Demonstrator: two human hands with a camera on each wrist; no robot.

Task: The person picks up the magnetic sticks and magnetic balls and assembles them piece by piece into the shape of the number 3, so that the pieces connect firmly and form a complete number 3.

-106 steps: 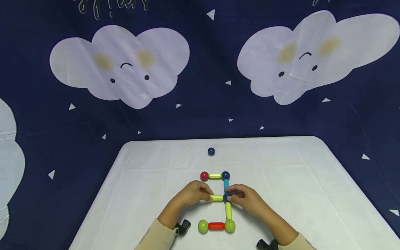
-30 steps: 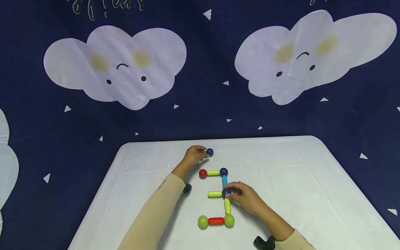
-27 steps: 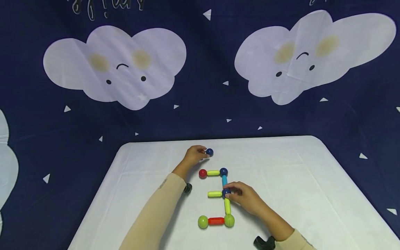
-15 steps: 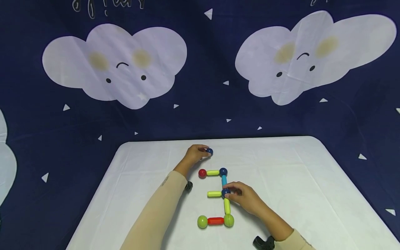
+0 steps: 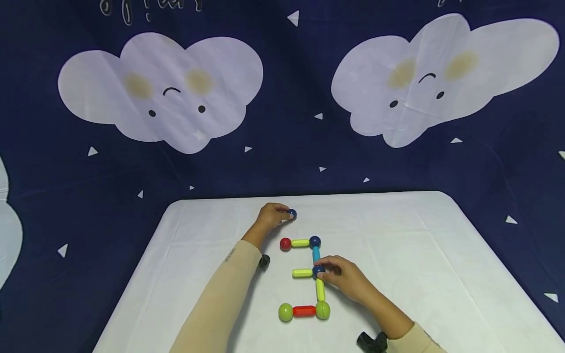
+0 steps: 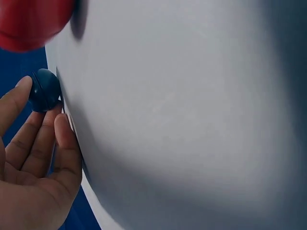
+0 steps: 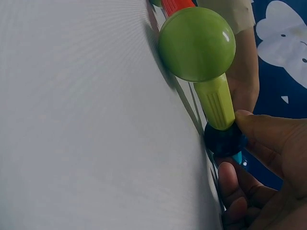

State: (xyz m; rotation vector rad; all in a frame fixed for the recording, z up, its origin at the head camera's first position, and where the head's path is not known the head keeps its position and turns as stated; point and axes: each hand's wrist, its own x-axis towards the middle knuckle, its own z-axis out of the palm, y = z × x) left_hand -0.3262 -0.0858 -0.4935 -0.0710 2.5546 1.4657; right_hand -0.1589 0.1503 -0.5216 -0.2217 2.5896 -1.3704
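Near the far edge of the table, my left hand [image 5: 270, 215] pinches a loose dark blue ball [image 6: 45, 90] between thumb and fingers. My right hand [image 5: 346, 278] holds the blue ball [image 5: 318, 272] at the middle joint of a flat ball-and-stick figure. From that joint run a light blue stick [image 5: 316, 254] backwards, a yellow-green stick [image 5: 302, 273] leftwards with a bare left end, and another yellow-green stick [image 7: 214, 101] towards the front. A yellow-green stick joins a red ball [image 5: 285, 244] to the back blue ball [image 5: 315, 241]. In front, a red stick [image 5: 303, 311] links two green balls [image 5: 322, 310].
The figure lies on a white-covered table [image 5: 397, 235] with rounded far corners. Behind the table hangs a dark blue cloth [image 5: 291, 162] printed with clouds and small triangles. A black wrist device [image 5: 372, 342] sits by the right sleeve.
My left hand has left the middle yellow-green stick, reached back to the loose blue ball, taken hold of it and shifted it slightly left. My right hand stays at the middle joint.
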